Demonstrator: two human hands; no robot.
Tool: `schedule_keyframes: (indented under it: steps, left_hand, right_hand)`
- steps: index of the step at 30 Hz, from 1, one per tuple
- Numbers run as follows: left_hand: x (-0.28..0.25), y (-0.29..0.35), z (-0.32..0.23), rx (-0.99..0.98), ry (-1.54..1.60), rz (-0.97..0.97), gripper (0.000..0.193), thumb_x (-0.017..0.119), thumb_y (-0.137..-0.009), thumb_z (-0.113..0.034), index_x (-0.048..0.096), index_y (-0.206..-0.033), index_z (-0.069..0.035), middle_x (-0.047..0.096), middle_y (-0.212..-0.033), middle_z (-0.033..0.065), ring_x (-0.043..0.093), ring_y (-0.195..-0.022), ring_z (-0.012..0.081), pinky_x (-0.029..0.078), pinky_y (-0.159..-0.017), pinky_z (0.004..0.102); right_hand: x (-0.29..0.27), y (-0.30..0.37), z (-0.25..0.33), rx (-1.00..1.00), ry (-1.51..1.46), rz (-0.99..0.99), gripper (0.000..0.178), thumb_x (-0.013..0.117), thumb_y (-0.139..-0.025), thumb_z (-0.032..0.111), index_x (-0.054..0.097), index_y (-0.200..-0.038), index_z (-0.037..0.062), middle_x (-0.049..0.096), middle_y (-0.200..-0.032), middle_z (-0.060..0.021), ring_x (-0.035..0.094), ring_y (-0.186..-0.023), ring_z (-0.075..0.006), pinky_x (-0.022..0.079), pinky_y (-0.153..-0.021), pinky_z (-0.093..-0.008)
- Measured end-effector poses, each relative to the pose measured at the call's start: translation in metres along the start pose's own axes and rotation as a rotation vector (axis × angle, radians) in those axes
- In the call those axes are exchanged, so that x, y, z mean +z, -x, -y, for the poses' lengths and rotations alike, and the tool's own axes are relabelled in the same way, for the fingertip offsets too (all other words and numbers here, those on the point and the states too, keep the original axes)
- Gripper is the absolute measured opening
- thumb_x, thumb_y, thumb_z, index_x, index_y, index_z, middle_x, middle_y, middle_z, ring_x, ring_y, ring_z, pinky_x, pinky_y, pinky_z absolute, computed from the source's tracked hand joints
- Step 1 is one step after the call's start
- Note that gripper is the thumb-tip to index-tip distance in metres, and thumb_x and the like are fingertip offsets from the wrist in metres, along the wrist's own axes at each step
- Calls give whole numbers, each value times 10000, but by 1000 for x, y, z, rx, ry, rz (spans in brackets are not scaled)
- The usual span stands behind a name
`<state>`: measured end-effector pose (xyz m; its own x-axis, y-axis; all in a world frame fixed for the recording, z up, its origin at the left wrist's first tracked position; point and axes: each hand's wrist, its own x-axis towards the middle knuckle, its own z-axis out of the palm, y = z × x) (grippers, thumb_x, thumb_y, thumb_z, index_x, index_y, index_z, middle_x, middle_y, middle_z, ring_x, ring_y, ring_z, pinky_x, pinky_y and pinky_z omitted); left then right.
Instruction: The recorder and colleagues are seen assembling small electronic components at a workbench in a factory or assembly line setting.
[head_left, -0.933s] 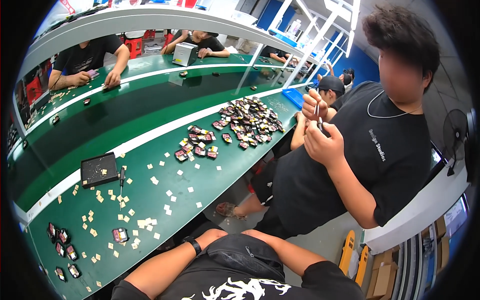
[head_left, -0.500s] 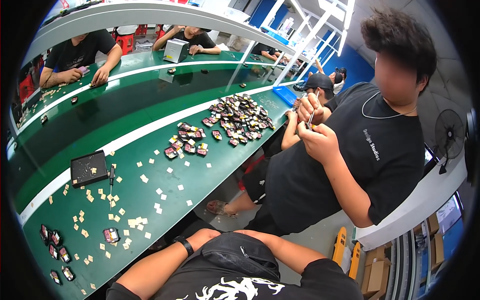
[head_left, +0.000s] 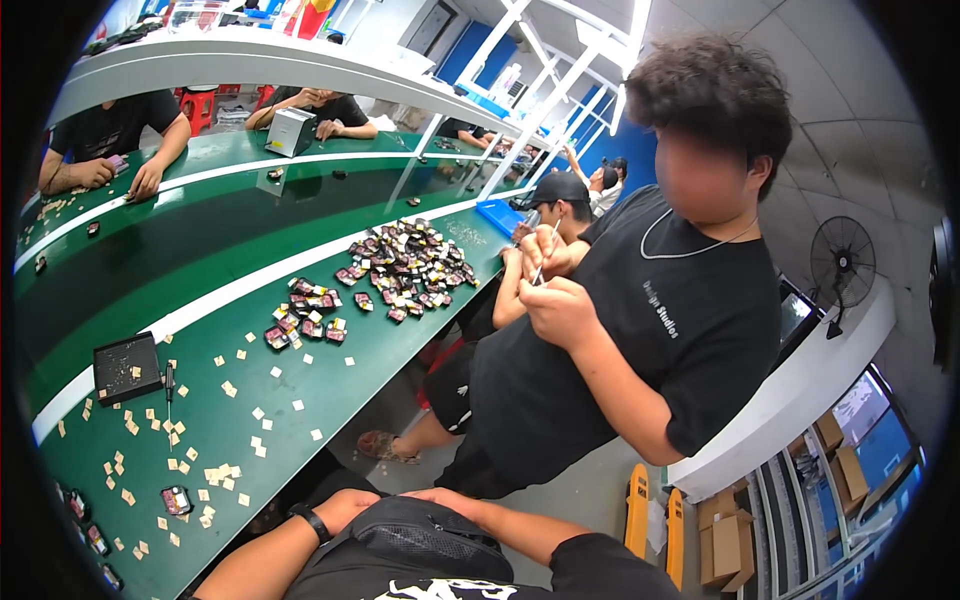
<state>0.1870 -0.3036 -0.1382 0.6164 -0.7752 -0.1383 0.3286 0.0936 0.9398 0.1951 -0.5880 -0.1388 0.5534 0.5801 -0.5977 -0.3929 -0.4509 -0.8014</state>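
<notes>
Both my hands rest at my waist, by the far edge of a black zippered bag [head_left: 432, 540] worn at my front. My left hand [head_left: 350, 506], with a black band [head_left: 310, 522] on its wrist, shows its back; the bag hides its fingers. My right hand [head_left: 447, 498] lies along the bag's top edge, its fingers mostly out of sight. Nothing held shows in either. Closest on the green table [head_left: 330, 390] are a small black-cased module [head_left: 176, 500] and scattered pale square pieces [head_left: 222, 472]. A black-handled screwdriver [head_left: 169, 390] lies beside a black tray [head_left: 127, 367].
A co-worker in a black shirt [head_left: 620, 350] stands at right, working a thin metal tool [head_left: 546, 252] with both hands. A large pile of modules [head_left: 410, 265] covers the table's far part. Yellow pallet-truck forks [head_left: 636, 512], cartons [head_left: 728, 550] and a fan [head_left: 841, 262] stand at right.
My view has swung right, so the table, the modules and the co-worker sit further left in the picture. My hands stay at the bag.
</notes>
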Motion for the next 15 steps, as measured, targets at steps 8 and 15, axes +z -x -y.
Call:
schedule_keyframes:
  steps: [8, 15]
  left_hand:
    - [5, 15, -8, 7, -27, 112, 232, 572, -988, -118, 655, -1162, 11, 688, -1078, 12, 584, -984, 73, 481, -892, 264]
    - [11, 97, -54, -40, -487, -142, 359, 493, -1037, -297, 616, -1217, -12, 678, -1113, 74, 602, -1050, 151, 458, -949, 300]
  right_hand:
    - [25, -37, 29, -621, 469, -295, 295, 738, -782, 49, 660, -1066, 62, 593, -1080, -62, 595, -805, -157, 513, -709, -293]
    - [11, -7, 107, -7, 652, 178, 169, 604, -914, 90, 689, -1051, 39, 675, -884, -8, 586, -819, -80, 499, -692, -276]
